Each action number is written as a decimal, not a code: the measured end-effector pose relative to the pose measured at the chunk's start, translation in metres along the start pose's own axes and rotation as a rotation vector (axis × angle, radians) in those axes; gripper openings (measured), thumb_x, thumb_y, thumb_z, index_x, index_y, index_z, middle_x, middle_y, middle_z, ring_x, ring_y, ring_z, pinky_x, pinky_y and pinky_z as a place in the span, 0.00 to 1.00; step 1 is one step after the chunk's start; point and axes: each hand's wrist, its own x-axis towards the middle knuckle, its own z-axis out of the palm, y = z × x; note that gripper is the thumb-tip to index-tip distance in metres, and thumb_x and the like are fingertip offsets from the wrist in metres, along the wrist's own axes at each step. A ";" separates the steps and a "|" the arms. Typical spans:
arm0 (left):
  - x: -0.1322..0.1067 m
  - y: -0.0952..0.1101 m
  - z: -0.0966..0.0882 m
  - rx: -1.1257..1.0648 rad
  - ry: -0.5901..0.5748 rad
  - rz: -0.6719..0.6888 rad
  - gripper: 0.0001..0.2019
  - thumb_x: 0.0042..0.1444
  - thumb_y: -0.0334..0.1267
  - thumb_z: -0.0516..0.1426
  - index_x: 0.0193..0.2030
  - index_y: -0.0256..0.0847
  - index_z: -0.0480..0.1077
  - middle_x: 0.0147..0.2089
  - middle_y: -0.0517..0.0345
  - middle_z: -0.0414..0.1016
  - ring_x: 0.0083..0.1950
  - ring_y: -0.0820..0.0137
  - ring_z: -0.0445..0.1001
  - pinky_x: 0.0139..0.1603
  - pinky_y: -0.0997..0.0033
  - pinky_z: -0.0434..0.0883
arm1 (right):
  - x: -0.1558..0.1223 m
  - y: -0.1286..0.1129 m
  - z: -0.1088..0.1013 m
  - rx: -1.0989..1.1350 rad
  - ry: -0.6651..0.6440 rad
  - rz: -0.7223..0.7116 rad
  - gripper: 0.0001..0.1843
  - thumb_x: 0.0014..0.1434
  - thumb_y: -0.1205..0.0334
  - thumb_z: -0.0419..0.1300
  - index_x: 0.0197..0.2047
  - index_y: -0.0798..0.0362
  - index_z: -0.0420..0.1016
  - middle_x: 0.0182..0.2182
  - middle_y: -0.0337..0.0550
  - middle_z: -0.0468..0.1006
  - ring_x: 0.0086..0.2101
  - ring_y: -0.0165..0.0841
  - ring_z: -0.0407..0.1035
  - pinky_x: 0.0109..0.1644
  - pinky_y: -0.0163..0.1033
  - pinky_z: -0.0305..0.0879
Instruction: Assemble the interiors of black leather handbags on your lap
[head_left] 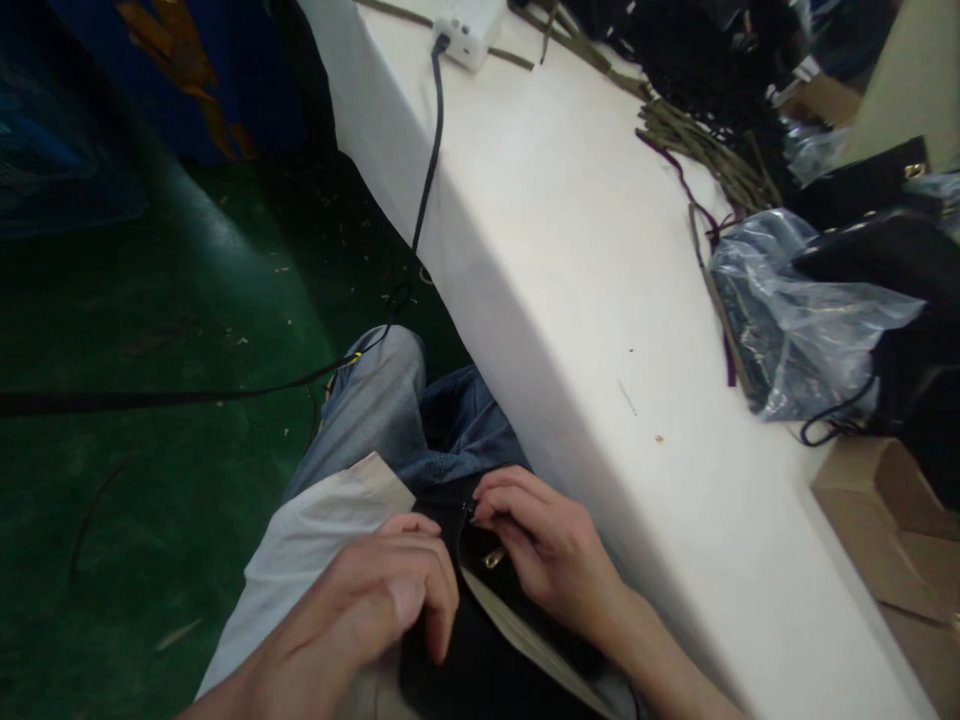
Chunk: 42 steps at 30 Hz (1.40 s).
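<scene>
A black bag (450, 680) lies on my lap with its mouth parted, and a strip of pale lining shows along the opening. Inside the mouth sits a small gold-coloured metal fitting (493, 558). My right hand (547, 545) pinches the bag's upper edge, where a tiny dark metal piece shows at the fingertips. On the bag's left side is my left hand (375, 600), with its fingers curled and the thumb against the index finger. Its fingertips are partly hidden, so anything between them does not show.
A white-covered table (570, 250) runs along my right. On it are a power strip (469, 35) with a black cable (431, 170), olive strips (697, 150), a clear plastic bag (802, 310) and black bags. A cardboard box (892, 520) stands at the right edge.
</scene>
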 end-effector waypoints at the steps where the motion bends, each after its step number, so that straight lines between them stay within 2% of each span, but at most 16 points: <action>1: 0.000 -0.002 -0.002 0.019 -0.028 -0.044 0.32 0.78 0.51 0.42 0.25 0.47 0.75 0.30 0.55 0.81 0.37 0.61 0.78 0.75 0.52 0.66 | 0.003 0.000 -0.001 0.019 -0.052 -0.011 0.14 0.72 0.78 0.55 0.47 0.49 0.75 0.47 0.46 0.81 0.48 0.34 0.78 0.53 0.36 0.75; 3: 0.002 -0.007 -0.002 0.154 -0.028 -0.136 0.33 0.78 0.55 0.45 0.21 0.46 0.71 0.25 0.57 0.76 0.34 0.63 0.75 0.74 0.52 0.66 | 0.010 0.003 -0.004 0.048 -0.129 -0.038 0.15 0.71 0.79 0.55 0.46 0.49 0.75 0.48 0.46 0.80 0.48 0.35 0.77 0.53 0.37 0.74; 4: 0.004 -0.008 0.000 0.257 0.002 -0.175 0.32 0.77 0.57 0.50 0.20 0.46 0.68 0.23 0.59 0.74 0.33 0.62 0.74 0.70 0.52 0.68 | 0.014 0.006 -0.005 0.056 -0.149 -0.050 0.15 0.71 0.80 0.55 0.46 0.49 0.75 0.48 0.46 0.80 0.48 0.35 0.77 0.53 0.37 0.74; 6: 0.009 -0.008 0.002 0.496 0.093 -0.232 0.29 0.68 0.58 0.62 0.19 0.46 0.64 0.23 0.59 0.70 0.34 0.60 0.74 0.53 0.56 0.72 | 0.021 0.012 -0.008 0.060 -0.165 -0.067 0.15 0.70 0.80 0.56 0.45 0.50 0.75 0.47 0.45 0.81 0.47 0.35 0.78 0.53 0.38 0.74; 7: 0.011 -0.007 0.004 0.609 0.143 -0.256 0.26 0.63 0.56 0.67 0.21 0.46 0.65 0.25 0.59 0.71 0.36 0.58 0.74 0.46 0.58 0.69 | 0.024 0.015 -0.009 0.061 -0.163 -0.071 0.14 0.71 0.80 0.57 0.44 0.50 0.76 0.46 0.45 0.81 0.46 0.35 0.78 0.53 0.38 0.74; 9: 0.015 -0.004 0.006 0.772 0.214 -0.314 0.18 0.58 0.54 0.71 0.33 0.46 0.72 0.31 0.57 0.76 0.40 0.55 0.77 0.39 0.60 0.64 | 0.030 0.019 -0.011 0.068 -0.162 -0.079 0.13 0.71 0.79 0.59 0.44 0.50 0.77 0.45 0.44 0.82 0.45 0.35 0.78 0.52 0.38 0.74; 10: 0.017 -0.004 0.007 0.816 0.230 -0.339 0.17 0.59 0.54 0.71 0.41 0.46 0.75 0.34 0.56 0.78 0.41 0.53 0.78 0.38 0.60 0.63 | 0.032 0.021 -0.012 0.073 -0.166 -0.081 0.13 0.70 0.79 0.60 0.43 0.51 0.77 0.44 0.43 0.82 0.44 0.35 0.78 0.51 0.38 0.74; 12: 0.021 -0.007 0.010 0.848 0.223 -0.344 0.25 0.63 0.57 0.67 0.58 0.44 0.73 0.41 0.53 0.81 0.42 0.51 0.80 0.40 0.59 0.65 | 0.035 0.022 -0.014 0.086 -0.180 -0.088 0.13 0.70 0.80 0.61 0.43 0.51 0.78 0.42 0.42 0.81 0.42 0.34 0.78 0.50 0.37 0.73; 14: 0.025 -0.014 0.012 0.873 0.197 -0.253 0.27 0.69 0.57 0.62 0.65 0.43 0.71 0.48 0.49 0.82 0.47 0.49 0.81 0.45 0.56 0.69 | 0.036 0.022 -0.015 0.100 -0.185 -0.097 0.14 0.70 0.81 0.61 0.43 0.51 0.78 0.42 0.42 0.81 0.42 0.34 0.78 0.50 0.37 0.74; 17: 0.034 -0.025 0.012 0.863 0.179 -0.021 0.15 0.74 0.45 0.56 0.59 0.43 0.78 0.54 0.49 0.81 0.53 0.53 0.80 0.55 0.54 0.71 | 0.034 0.024 -0.015 0.106 -0.158 -0.101 0.13 0.69 0.80 0.61 0.44 0.52 0.79 0.42 0.42 0.81 0.43 0.35 0.78 0.51 0.38 0.73; 21: 0.049 -0.034 0.004 0.684 0.121 0.108 0.16 0.73 0.33 0.53 0.50 0.44 0.84 0.51 0.54 0.84 0.49 0.64 0.82 0.52 0.64 0.72 | 0.030 0.030 -0.013 0.105 -0.157 -0.103 0.13 0.69 0.80 0.62 0.43 0.51 0.79 0.41 0.42 0.81 0.42 0.35 0.77 0.50 0.38 0.73; 23: 0.055 -0.036 -0.001 0.639 0.109 0.092 0.15 0.72 0.33 0.55 0.47 0.45 0.85 0.48 0.56 0.86 0.48 0.65 0.83 0.51 0.65 0.72 | 0.029 0.031 -0.012 0.115 -0.174 -0.103 0.13 0.69 0.80 0.62 0.43 0.52 0.80 0.40 0.41 0.81 0.41 0.34 0.77 0.50 0.37 0.72; 29: 0.062 -0.034 -0.006 0.477 0.159 -0.101 0.10 0.66 0.37 0.61 0.44 0.43 0.86 0.42 0.57 0.89 0.42 0.62 0.87 0.46 0.66 0.76 | 0.029 0.032 -0.011 0.132 -0.166 -0.091 0.13 0.67 0.81 0.62 0.43 0.53 0.80 0.40 0.40 0.81 0.41 0.33 0.76 0.49 0.36 0.71; 33: 0.064 -0.033 -0.007 0.446 0.142 -0.114 0.10 0.64 0.36 0.61 0.43 0.43 0.86 0.40 0.58 0.90 0.38 0.63 0.86 0.43 0.66 0.76 | 0.028 0.032 -0.012 0.162 -0.166 -0.075 0.13 0.69 0.80 0.61 0.43 0.52 0.80 0.40 0.41 0.81 0.42 0.33 0.77 0.49 0.36 0.72; 39: 0.069 -0.039 -0.010 0.404 0.101 -0.099 0.09 0.64 0.36 0.61 0.40 0.45 0.85 0.41 0.60 0.90 0.41 0.63 0.86 0.42 0.67 0.75 | 0.029 0.033 -0.011 0.147 -0.162 -0.034 0.14 0.67 0.81 0.63 0.42 0.52 0.81 0.40 0.40 0.82 0.41 0.33 0.77 0.49 0.36 0.71; 42: 0.072 -0.045 -0.009 0.374 0.125 -0.104 0.07 0.64 0.34 0.61 0.40 0.44 0.82 0.41 0.60 0.89 0.42 0.63 0.87 0.42 0.68 0.76 | 0.029 0.033 -0.011 0.127 -0.153 -0.030 0.13 0.68 0.81 0.64 0.42 0.51 0.81 0.41 0.40 0.81 0.42 0.33 0.78 0.50 0.35 0.71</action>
